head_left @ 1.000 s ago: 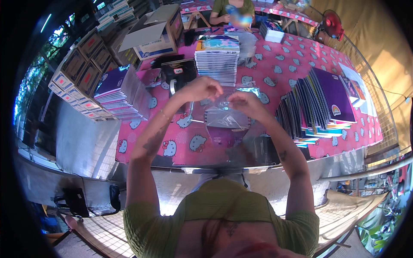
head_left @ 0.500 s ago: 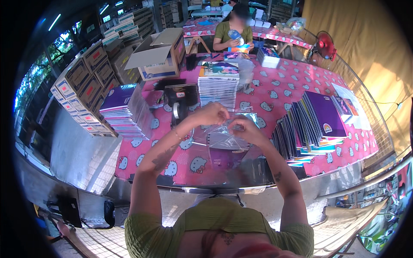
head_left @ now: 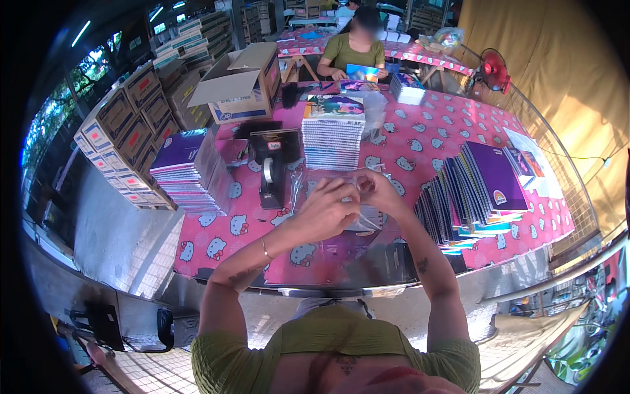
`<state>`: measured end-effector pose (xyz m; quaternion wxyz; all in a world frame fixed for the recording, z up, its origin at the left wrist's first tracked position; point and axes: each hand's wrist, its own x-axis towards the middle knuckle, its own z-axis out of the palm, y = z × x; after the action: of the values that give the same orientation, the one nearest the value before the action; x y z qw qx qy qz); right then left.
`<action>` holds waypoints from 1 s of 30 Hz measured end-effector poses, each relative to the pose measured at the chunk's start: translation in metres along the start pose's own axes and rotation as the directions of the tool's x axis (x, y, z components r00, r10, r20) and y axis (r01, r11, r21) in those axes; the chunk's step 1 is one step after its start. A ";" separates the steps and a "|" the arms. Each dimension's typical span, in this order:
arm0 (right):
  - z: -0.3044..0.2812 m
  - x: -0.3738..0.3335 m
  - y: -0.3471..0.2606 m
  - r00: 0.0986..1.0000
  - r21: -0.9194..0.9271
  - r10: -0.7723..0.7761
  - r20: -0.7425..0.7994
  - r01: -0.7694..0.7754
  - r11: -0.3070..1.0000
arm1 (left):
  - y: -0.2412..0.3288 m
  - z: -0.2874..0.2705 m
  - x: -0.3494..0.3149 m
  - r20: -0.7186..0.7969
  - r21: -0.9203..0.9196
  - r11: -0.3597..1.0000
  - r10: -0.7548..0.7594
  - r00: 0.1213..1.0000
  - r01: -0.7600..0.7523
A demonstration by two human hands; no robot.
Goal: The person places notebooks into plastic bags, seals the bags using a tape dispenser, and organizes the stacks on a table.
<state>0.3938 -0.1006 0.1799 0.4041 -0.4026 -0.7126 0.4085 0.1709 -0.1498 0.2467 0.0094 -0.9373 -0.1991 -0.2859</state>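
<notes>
My left hand (head_left: pixel 328 209) and my right hand (head_left: pixel 380 189) meet over the near middle of the table, fingers bent and closed on a clear plastic sleeve (head_left: pixel 369 221). Beneath them lies a spiral notebook with a purple part of its cover (head_left: pixel 365 232) showing; my hands hide much of it. How far the sleeve goes round the notebook I cannot tell. Just beyond my hands rises a tall stack of spiral notebooks (head_left: pixel 333 141). A black tape dispenser (head_left: pixel 272 187) stands to the left of my left hand.
Purple notebooks (head_left: pixel 190 174) are stacked at the left, and more lean in a row (head_left: pixel 482 180) at the right. An open carton (head_left: pixel 243 98) sits at the back left, beside stacked boxes (head_left: pixel 131 134). Across the pink table (head_left: pixel 453 125) a person (head_left: pixel 354 52) handles a colourful booklet.
My left hand has come down and right, closing against my right hand over the plastic. My right hand has risen slightly. The person opposite has lowered their hands to the booklet.
</notes>
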 end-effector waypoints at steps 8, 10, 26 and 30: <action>-0.009 -0.021 0.033 0.969 0.376 0.166 0.186 -0.226 0.899 | -0.092 0.041 -0.048 0.233 -0.819 0.370 -0.484 0.843 0.439; -0.008 -0.024 0.047 0.921 0.318 0.241 0.305 -0.337 0.886 | -0.103 0.082 -0.068 0.448 -0.757 0.291 -0.422 0.788 0.585; -0.007 -0.025 0.030 0.994 0.201 0.038 0.106 -0.058 0.978 | -0.086 0.087 -0.039 0.421 -0.778 0.388 -0.261 0.869 0.494; -0.005 -0.047 -0.049 0.907 -0.120 0.144 0.397 -0.104 0.987 | -0.047 0.041 -0.050 0.135 -0.491 0.840 -0.189 0.973 0.231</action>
<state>0.4033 -0.1588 0.2143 0.2015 -0.3731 -0.7724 0.4729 0.1371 -0.1200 0.1804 -0.2749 -0.8905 -0.2193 -0.2887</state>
